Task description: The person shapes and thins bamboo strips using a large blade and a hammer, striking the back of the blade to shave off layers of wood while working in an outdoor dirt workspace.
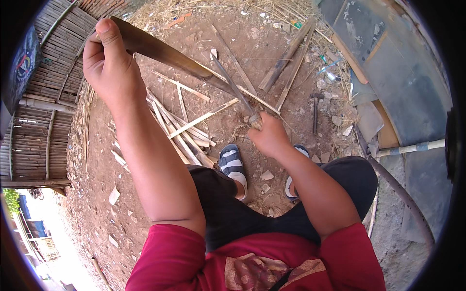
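My left hand (110,65), raised at the upper left, grips one end of a split bamboo piece (165,54) with the thumb on top. The brown bamboo slants down to the right, toward the middle of the view. In my right hand (271,138) is the handle of a machete (238,90), its fingers wrapped round it. The dark narrow blade points up and left, crossing near the bamboo's far end. Whether blade and bamboo touch, I cannot tell. Pale split bamboo strips (187,138) lie heaped on the dirt below my left forearm.
Wider bamboo pieces (288,54) lie on the ground ahead. A hammer (315,112) rests right of my right hand. My sandalled foot (232,162) is close to the strips. Woven bamboo panels (58,63) stand at left; dark sheets (412,82) lean at right.
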Demonstrator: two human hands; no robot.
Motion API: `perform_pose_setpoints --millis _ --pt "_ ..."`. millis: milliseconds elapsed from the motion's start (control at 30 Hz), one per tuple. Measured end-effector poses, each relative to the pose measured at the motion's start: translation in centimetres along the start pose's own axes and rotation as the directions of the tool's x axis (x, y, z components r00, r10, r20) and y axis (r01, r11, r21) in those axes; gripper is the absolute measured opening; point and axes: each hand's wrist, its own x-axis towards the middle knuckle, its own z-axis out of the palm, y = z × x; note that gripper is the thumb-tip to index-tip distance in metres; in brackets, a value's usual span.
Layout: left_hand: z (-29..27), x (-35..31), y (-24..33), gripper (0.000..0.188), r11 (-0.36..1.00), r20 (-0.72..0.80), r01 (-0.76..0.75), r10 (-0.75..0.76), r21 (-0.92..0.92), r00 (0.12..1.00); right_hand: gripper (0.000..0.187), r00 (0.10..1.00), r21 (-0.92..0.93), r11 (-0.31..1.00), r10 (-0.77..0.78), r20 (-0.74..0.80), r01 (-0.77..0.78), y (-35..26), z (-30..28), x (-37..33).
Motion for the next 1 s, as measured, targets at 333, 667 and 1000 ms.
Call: perform_pose_setpoints --millis 333,667,1000 --pt "0.6 -0.2 -0.1 0.036 0.997 -0.086 -0.035 0.029 -0.062 0.996 0.049 0.998 0.01 1.0 -0.017 -0.059 0.017 2.7 2.4 0.3" --pt "0.5 -0.4 -0.1 0.038 0.998 -0.093 -0.054 0.051 -0.029 0.994 0.045 0.996 0.062 0.995 -0.069 -0.062 0.072 -0.8 2.4 -0.6" --pt "0.7 -0.4 1.1 0.027 0.978 -0.391 0.034 -0.114 -0.206 0.913 0.04 0.989 0.073 0.996 -0.04 -0.142 0.051 0.8 3.6 1.4"
